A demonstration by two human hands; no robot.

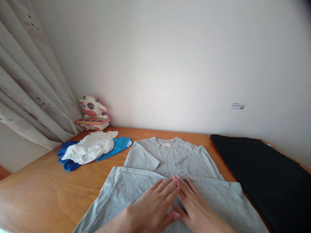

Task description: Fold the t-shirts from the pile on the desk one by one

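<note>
A plain pale wall (165, 64) fills most of the view, evenly lit, and a wooden table (43, 194) with orange-brown grain runs right up to its foot. On the table, centred directly before the person, lies a grey T-shirt (167, 158), its long axis running from the wall toward the person, with the collar at the wall end and both short sleeves angled inward across the chest. A broad grey panel (216, 194) with a straight far edge overlies the shirt's lower part; whether it is the shirt's own hem turned up cannot be told. A pale patterned curtain (26, 71) slants down at the left, and a black cloth (262, 171) lies flat at the right. The left hand (159, 197) and right hand (191, 200) rest flat on the panel, palms down, fingers extended, their fingertips meeting at the middle. Farther left are heaped a white cloth (91, 147), a bright blue cloth (116, 146) and a dark blue cloth (71, 165), near a cow toy (93, 113) with a colourful keyboard. A small wall sticker (237, 106) carries print too small to read, as does the collar label (166, 145); a white striped logo (129, 143) marks the bright blue cloth.
</note>
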